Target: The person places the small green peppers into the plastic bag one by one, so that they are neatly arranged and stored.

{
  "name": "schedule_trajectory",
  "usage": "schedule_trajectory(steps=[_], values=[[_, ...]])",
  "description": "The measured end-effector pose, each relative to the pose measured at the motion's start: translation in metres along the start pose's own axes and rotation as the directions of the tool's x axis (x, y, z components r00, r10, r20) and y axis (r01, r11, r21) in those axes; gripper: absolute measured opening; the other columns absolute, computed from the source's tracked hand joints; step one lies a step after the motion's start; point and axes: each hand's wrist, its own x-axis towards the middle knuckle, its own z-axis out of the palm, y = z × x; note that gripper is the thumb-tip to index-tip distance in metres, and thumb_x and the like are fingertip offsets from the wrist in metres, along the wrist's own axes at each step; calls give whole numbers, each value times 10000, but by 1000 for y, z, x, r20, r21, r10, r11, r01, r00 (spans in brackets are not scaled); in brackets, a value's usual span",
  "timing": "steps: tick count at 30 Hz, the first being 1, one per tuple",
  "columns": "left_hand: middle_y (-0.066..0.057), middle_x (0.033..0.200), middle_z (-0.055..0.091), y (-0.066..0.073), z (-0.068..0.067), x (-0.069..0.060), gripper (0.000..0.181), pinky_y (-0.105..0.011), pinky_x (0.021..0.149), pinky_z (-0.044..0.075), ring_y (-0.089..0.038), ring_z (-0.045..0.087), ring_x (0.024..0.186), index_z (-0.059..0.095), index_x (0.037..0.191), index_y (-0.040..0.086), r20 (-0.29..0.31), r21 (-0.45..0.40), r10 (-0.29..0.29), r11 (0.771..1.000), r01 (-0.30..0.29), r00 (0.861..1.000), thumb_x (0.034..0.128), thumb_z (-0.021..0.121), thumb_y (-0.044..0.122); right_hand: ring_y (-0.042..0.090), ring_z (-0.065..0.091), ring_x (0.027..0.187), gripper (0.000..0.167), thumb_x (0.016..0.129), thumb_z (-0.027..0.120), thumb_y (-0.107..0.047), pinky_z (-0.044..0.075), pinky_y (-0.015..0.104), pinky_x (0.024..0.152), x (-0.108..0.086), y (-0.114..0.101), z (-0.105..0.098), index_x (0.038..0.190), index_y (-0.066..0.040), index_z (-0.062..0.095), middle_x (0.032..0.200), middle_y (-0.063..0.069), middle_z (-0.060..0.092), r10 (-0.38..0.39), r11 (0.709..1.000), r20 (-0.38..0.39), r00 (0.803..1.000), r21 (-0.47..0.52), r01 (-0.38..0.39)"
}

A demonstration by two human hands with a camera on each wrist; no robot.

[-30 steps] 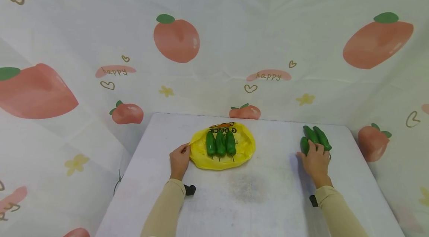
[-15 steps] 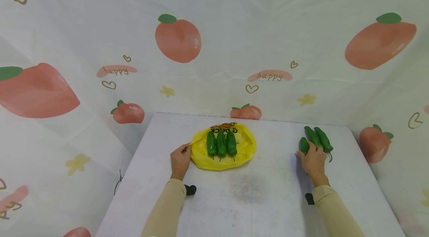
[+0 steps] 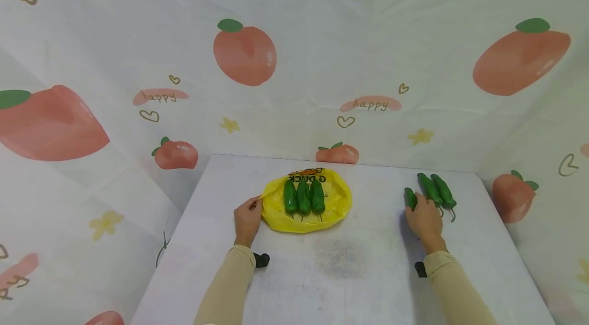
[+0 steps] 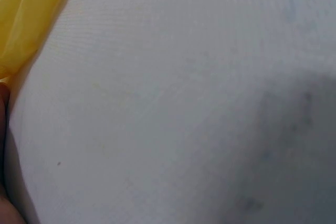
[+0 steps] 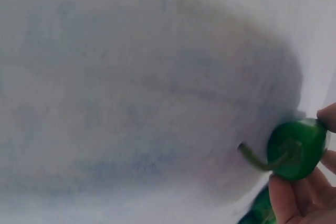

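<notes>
Pinched between the fingertips of my left hand (image 3: pixel 248 221) is the left edge of a yellow plastic bag (image 3: pixel 338 212), spread on the table. Three green peppers (image 3: pixel 303 198) lie side by side on it, stems toward me. On the right, my right hand (image 3: pixel 425 218) grips one green pepper (image 3: pixel 410 198); in the right wrist view thumb and fingers are round this pepper (image 5: pixel 298 149), its stem pointing left. Just right of that hand two more green peppers (image 3: pixel 444 191) lie together on the table. The left wrist view shows only part of the bag (image 4: pixel 26 14) and a sliver of the hand.
The white table (image 3: pixel 294 284) meets a fruit-printed cloth (image 3: pixel 294 125) at its back edge, with more cloth at both sides. A dark object (image 3: pixel 262 260) is by the left wrist and another (image 3: pixel 421 269) by the right wrist.
My right hand has moved left, away from the two peppers, and the gripped pepper has shifted left with it. The left hand has kept its place at the bag's edge.
</notes>
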Motion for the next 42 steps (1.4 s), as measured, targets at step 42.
schedule_trajectory(steps=[42], values=[[-62, 954, 788, -1, 0, 0, 245, -169, 670, 513, -146, 631, 754, 797, 1129, 129, -6, 14, 23, 1000, -23, 1000, 992, 662, 281, 440, 626, 1148, 634, 1013, 491, -342, 565, 471, 846, -3, -46, -10, 1549, -22, 380, 1368, 327, 573, 29, 939, 96, 995, 338, -60]])
